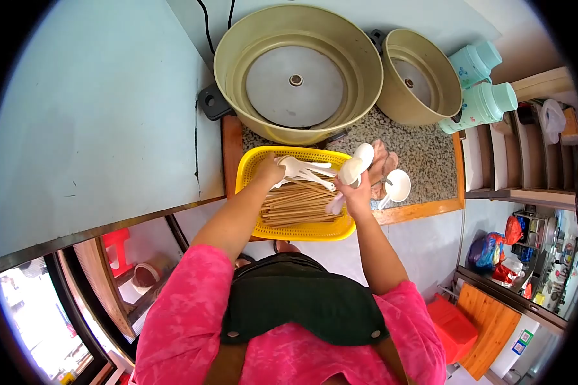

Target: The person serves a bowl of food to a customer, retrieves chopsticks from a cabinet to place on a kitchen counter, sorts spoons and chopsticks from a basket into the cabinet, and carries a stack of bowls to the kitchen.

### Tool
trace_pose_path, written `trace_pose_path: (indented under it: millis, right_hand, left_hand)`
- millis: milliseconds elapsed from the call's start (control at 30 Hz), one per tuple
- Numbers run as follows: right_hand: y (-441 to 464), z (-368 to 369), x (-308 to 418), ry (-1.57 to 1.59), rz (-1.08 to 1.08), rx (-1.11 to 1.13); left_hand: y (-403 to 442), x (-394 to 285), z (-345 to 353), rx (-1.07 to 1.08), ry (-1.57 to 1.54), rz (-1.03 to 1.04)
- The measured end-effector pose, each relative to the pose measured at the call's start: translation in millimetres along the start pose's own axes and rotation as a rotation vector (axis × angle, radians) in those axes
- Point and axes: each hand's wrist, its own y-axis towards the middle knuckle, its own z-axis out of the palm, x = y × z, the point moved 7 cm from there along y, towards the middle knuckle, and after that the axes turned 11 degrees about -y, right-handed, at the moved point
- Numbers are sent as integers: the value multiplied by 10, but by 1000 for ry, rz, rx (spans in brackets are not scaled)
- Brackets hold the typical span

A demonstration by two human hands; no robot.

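A yellow perforated basket (348,230) sits at the counter's front edge, with many wooden chopsticks (298,205) lying in it. At its left side, my left hand (271,171) is closed around the bowl ends of several white spoons (305,168), whose handles point right. Over the basket's right rim, my right hand (358,192) grips several white soup spoons (351,171), bowls upward; their handles are partly hidden by the hand. Just right of that hand lie a crumpled pinkish-brown cloth (380,160) and a white ladle-like cup (399,185) with a handle.
Behind the basket stand a large round pot (298,128) and a smaller pot (424,115) on the speckled counter (433,146). Two light-green thermoses (478,106) are at the back right, beside wooden shelving (526,151). A pale blue panel (96,128) borders the left.
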Motion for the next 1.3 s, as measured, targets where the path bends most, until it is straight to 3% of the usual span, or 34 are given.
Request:
trace_pose_path:
  millis: [67,133,233,267,300,467,533,567,600,667,733,800,867,933,1000,1133,1200,1267,1300]
  right_hand:
    - [-63,-123,240,-418,-154,-94]
    - [-80,-126,407,-455,-247,-108]
    - [55,115,530,-772,-277,65]
    - [122,251,577,-806,-304,114]
    - [199,386,547,-801,-251,202]
    - [342,750,397,-811,-201,489]
    - [233,836,349,-753,-63,605]
    - [196,848,243,-832,-1,686]
    - [106,895,371,-833,-8,692]
    - [-205,892,456,-902,216,796]
    - [-462,953,219,-506,187,889]
    - [-825,1024,177,-549,240,920]
    - [-1167,1151,18,-211,490,973]
    - [-1274,1257,-18,-286,422,1046]
    - [-1452,1502,266,-501,215,1162]
    - [-1727,2083,334,-703,91,1274]
    - [-1899,2482,398,-630,-72,1328]
    - [-2101,2884,590,-600,122,1357]
    - [-2263,3350,614,-502,105,1300]
  left_hand:
    - [-177,-166,-96,-39,-15,57]
    - [-306,-316,-228,-80,-29,111]
    - [-387,-375,-216,32,-193,123]
    - [-410,-489,-252,-20,-117,263]
    - [-459,-614,-290,-74,-40,402]
    - [-589,-801,-431,-35,-190,329]
    - [-691,-784,-462,-1,-187,391]
    - [-797,-752,-479,34,-234,317]
    - [-838,-654,-476,26,-235,317]
    - [-912,-461,-415,-13,-150,452]
    - [-1095,-252,-348,78,-346,438]
    - [-1491,-311,-435,147,-357,316]
    - [-1752,-256,-598,80,-323,351]
    - [-1886,-30,-733,72,-272,308]
    - [-2094,182,-966,60,-213,266]
    - [-2692,580,-1557,-27,-286,377]
    - [-2971,1026,-1780,121,-852,129]
    - [-3302,1396,-2163,-92,-940,191]
    - [-3622,1888,-2463,-294,-975,164]
